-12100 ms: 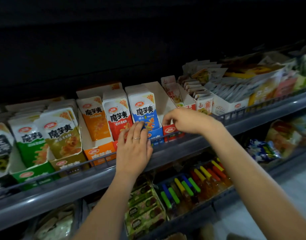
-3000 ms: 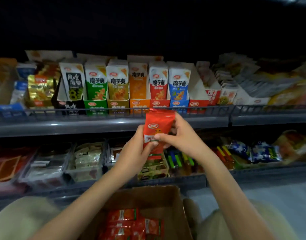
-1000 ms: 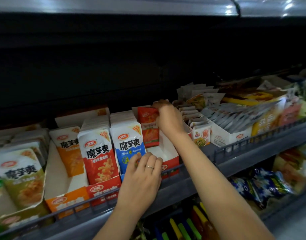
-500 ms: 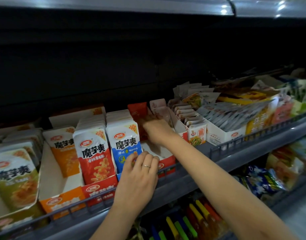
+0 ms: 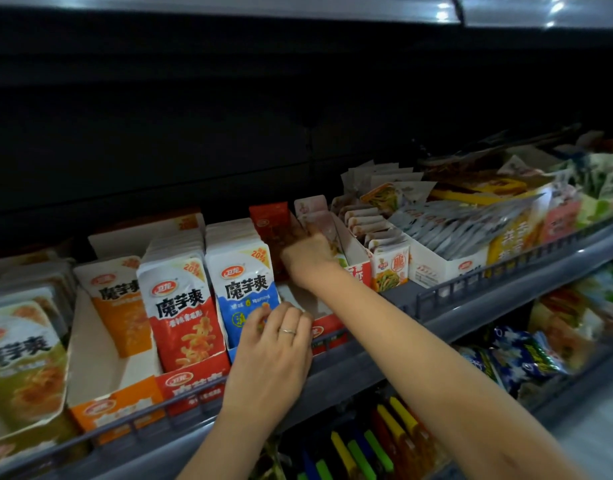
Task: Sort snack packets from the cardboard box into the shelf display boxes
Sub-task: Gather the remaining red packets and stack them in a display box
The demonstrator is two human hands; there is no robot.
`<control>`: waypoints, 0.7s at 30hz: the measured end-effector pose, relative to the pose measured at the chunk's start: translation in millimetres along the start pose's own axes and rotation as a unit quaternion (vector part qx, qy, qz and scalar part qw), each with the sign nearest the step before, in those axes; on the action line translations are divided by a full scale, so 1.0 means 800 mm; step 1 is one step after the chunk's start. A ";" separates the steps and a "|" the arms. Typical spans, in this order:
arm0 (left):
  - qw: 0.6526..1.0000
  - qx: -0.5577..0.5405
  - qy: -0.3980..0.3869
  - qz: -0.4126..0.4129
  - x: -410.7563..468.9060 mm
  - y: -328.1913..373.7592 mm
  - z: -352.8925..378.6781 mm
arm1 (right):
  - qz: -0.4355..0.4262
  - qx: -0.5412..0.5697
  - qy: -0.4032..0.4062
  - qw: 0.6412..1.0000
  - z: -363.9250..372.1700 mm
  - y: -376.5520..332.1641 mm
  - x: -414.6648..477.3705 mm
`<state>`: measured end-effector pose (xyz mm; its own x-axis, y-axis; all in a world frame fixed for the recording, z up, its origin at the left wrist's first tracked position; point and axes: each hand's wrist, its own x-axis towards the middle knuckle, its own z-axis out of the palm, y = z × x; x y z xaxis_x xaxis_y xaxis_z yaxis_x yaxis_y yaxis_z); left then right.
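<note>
Dark back panelling rises behind a grey wire-railed shelf (image 5: 488,306) lined with display boxes along its front edge. Near the middle of that edge, the red display box (image 5: 327,332) is mostly bare inside, and a red packet (image 5: 270,223) stands upright at its back end, towards the rear of the shelf. The right hand (image 5: 308,261) reaches into this box with its back to the camera; its fingers (image 5: 300,235) lie against the packet's lower right side and seem to pinch it, though blur hides the exact grip. The left hand (image 5: 274,355), wearing a ring (image 5: 287,331), rests at the front rail, its loosely bent fingers touching the lower face of the blue packet (image 5: 242,289) in the neighbouring box and grasping nothing. Further left stand red-and-white packets (image 5: 180,306) and an orange packet (image 5: 121,306).
</note>
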<state>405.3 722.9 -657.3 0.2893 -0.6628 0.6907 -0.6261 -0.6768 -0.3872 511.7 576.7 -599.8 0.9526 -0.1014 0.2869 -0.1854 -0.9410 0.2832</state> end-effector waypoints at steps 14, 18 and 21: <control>0.999 0.007 -0.045 0.018 0.001 -0.004 -0.018 | -0.007 0.158 0.117 0.980 -0.077 0.026 -0.189; 0.999 -0.023 -0.033 0.034 -0.009 -0.004 -0.049 | 0.019 0.239 0.171 0.956 -0.092 0.033 -0.245; 0.995 -0.072 0.008 0.072 -0.043 -0.005 -0.090 | -0.053 0.251 0.151 0.955 -0.101 0.027 -0.279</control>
<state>345.5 771.3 -635.6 0.1782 -0.7439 0.6440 -0.7584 -0.5209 -0.3919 275.7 605.1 -584.1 0.8330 0.0298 0.5524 0.1196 -0.9846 -0.1273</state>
